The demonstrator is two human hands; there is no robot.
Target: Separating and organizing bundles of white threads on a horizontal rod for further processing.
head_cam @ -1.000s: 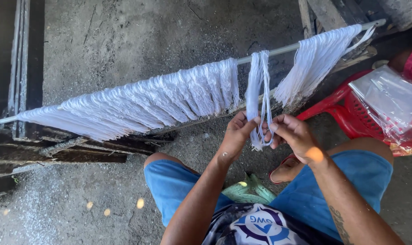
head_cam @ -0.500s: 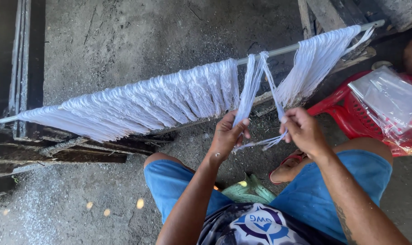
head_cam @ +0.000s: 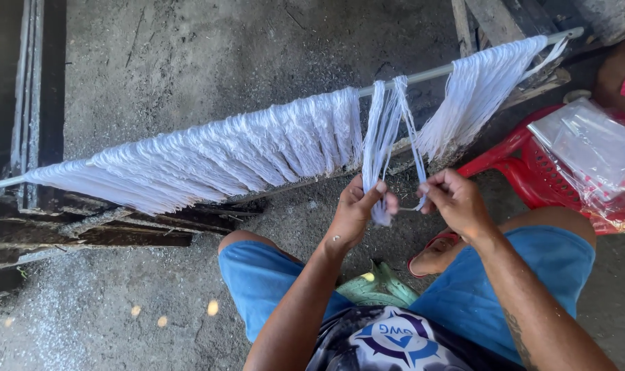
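The person sits low in blue shorts (head_cam: 257, 282), knees apart, facing the landmark for everything here: a pale horizontal rod (head_cam: 429, 71) hung with white strands. Nearest the viewer, a green sandal (head_cam: 378, 288) lies on the concrete floor (head_cam: 189, 55) between the knees, below the rod. Above it, the left hand (head_cam: 354, 213) has its fingers closed around the lower end of one separated strand bundle (head_cam: 381, 130), which hangs from the rod in the gap between the two larger masses; this grip appears to keep the bundle taut and apart from its neighbours. The right hand (head_cam: 457, 203) pinches a thin strand end between thumb and forefinger, just right of the left hand, apparently to work that end against the held bundle. Left of the gap, the main sheet of white strands (head_cam: 209, 158) fans down from the rod; right of it hangs a smaller group (head_cam: 477, 89). Beyond the rod's right end stands a red plastic chair (head_cam: 525, 172) carrying clear bags (head_cam: 587, 144). Compared with half a second earlier, the hands have drawn closer together and the bundle's two legs hang narrower.
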